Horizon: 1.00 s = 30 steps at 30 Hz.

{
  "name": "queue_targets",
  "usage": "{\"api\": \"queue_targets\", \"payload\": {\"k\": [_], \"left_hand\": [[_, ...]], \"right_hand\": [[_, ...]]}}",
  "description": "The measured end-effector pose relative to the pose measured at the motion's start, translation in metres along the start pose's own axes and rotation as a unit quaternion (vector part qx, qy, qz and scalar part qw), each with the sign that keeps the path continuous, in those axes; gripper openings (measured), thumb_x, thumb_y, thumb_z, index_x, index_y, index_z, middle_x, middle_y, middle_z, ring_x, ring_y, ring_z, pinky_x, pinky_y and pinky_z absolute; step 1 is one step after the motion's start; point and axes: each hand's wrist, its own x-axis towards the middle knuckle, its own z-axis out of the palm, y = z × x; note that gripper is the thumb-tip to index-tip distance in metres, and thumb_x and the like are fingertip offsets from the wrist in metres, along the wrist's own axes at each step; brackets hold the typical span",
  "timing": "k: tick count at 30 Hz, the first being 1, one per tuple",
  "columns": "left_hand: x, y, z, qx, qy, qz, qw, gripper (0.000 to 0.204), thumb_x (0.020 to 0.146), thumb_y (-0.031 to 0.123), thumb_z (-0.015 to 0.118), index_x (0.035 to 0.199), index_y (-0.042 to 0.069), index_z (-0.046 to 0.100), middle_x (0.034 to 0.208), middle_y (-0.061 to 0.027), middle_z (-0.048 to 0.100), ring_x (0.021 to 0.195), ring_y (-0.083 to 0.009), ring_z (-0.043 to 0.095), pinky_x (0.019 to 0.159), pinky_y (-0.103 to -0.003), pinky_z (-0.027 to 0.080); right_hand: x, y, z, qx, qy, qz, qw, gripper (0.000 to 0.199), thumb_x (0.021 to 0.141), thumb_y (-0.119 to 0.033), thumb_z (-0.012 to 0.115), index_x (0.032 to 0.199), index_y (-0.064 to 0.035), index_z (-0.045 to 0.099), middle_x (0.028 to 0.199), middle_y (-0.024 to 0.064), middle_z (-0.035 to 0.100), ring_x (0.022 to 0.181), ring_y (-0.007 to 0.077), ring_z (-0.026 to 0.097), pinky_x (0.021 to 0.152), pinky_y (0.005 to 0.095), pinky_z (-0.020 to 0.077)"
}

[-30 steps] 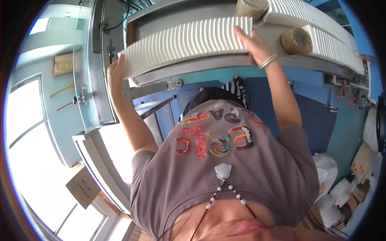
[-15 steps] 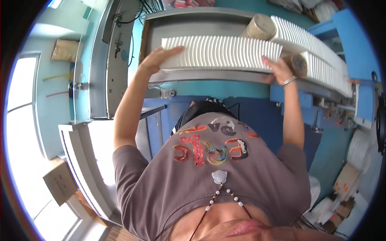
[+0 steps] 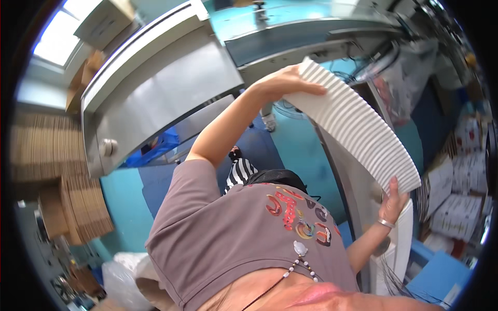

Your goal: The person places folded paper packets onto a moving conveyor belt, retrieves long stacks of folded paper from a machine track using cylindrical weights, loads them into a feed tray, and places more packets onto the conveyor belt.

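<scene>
A long, curved stack of white ridged pieces [image 3: 358,127], packed tightly together, slants across the right of the view between my hands. At its far left end, my left hand [image 3: 290,84] is closed round the edge, thumb on the ridges. My right hand [image 3: 392,206] grips the near right end, fingers up against its side. The pieces' exact kind cannot be made out. Beneath the stack runs a metal trough [image 3: 334,168], partly hidden by it. Another white ridged stack [image 3: 405,243] lies beyond my right wrist, partly covered.
A metal-sided machine [image 3: 171,78] stands at the upper left, with a blue crate [image 3: 161,147] below it. Flattened cardboard [image 3: 46,150] is piled at the far left. A clear plastic bag [image 3: 412,78] hangs at the upper right, and printed cartons [image 3: 461,217] lie at the right.
My body and view have turned leftward. The white stack, held level over the trough before, now slants down to the right. Both hands still grip its ends.
</scene>
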Motion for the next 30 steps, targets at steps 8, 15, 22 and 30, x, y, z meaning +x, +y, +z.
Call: {"api": "queue_targets", "payload": {"k": [8, 15, 22, 30], "left_hand": [[-0.207, -0.057, -0.199, -0.138, 0.292, -0.075, 0.943, 0.050, 0.078, 0.026, 0.072, 0.116, -0.001, 0.056, 0.106, -0.0088, 0.062, 0.094, -0.0154, 0.060, 0.079, -0.028, 0.049], [-0.387, -0.154, -0.336, -0.229, 0.443, -0.075, 0.864, 0.044, 0.085, 0.025, 0.064, 0.118, -0.003, 0.054, 0.106, -0.0059, 0.062, 0.090, -0.0141, 0.062, 0.076, -0.026, 0.051], [-0.477, -0.164, -0.366, -0.107, 0.445, -0.358, 0.814, 0.079, 0.083, 0.063, 0.053, 0.123, -0.005, 0.052, 0.116, -0.0164, 0.059, 0.104, -0.0233, 0.057, 0.084, -0.034, 0.047], [-0.404, -0.167, -0.197, -0.482, 0.629, -0.042, 0.608, 0.053, 0.085, 0.031, 0.067, 0.123, -0.002, 0.048, 0.111, -0.0144, 0.060, 0.098, -0.0262, 0.062, 0.080, -0.044, 0.055]], "right_hand": [[0.005, 0.046, 0.283, -0.047, -0.357, 0.099, 0.928, 0.061, 0.076, -0.024, 0.077, 0.122, 0.0030, 0.048, 0.110, 0.0099, 0.060, 0.100, 0.0197, 0.058, 0.090, 0.0311, 0.0449], [-0.070, 0.135, 0.533, -0.063, -0.569, 0.183, 0.799, 0.064, 0.084, -0.037, 0.068, 0.128, 0.0026, 0.043, 0.124, 0.0119, 0.053, 0.115, 0.0198, 0.049, 0.097, 0.0321, 0.0379], [-0.101, 0.160, 0.762, -0.312, -0.654, -0.208, 0.656, 0.079, 0.078, -0.064, 0.056, 0.115, 0.0055, 0.056, 0.107, 0.0254, 0.062, 0.104, 0.0376, 0.059, 0.091, 0.0422, 0.0445], [-0.248, 0.124, 0.885, -0.369, -0.696, -0.394, 0.474, 0.079, 0.080, -0.073, 0.040, 0.113, -0.0028, 0.057, 0.107, 0.0192, 0.063, 0.107, 0.0343, 0.057, 0.091, 0.0422, 0.0438]]}}
